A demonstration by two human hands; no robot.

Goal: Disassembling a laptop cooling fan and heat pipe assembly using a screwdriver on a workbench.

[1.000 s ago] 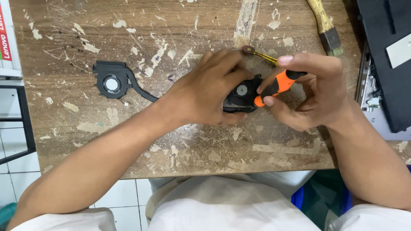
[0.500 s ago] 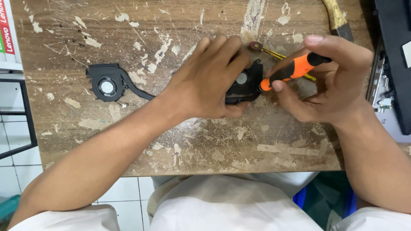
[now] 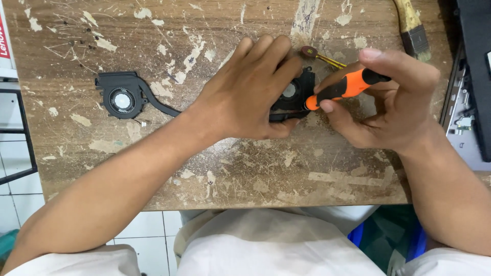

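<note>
— Black plastic, that small fan (image 3: 292, 96) on the scarred wooden table (image 3: 204, 168). Where exactly does it sit?

— Near the middle of the top, flat on the wood, mostly hidden under the left hand (image 3: 245, 94). That hand lies spread over it, fingers pressing down and thumb tucked against its near edge, pinning it in place.

— And the other hand?

— The right hand (image 3: 388, 102) is closed round an orange-and-black screwdriver (image 3: 345, 88), pinched between thumb and fingertips, its tip down at the fan's right edge. I cannot see the tip itself.

— How would you judge the fan to handle?

— Light, I think, and stiff in the housing, but thin-walled; the blades in the round opening look fragile. Best held by the outer frame, as the left hand does, not over the hub.

— Anything else about?

— A second fan with a curved black pipe (image 3: 125, 97) lies well apart to the left. A small brown disc with yellow wires (image 3: 309, 51) sits just beyond the fingers, a paintbrush (image 3: 414, 30) lies at the far right corner, and a dark opened device (image 3: 473, 76) is at the right edge.
</note>
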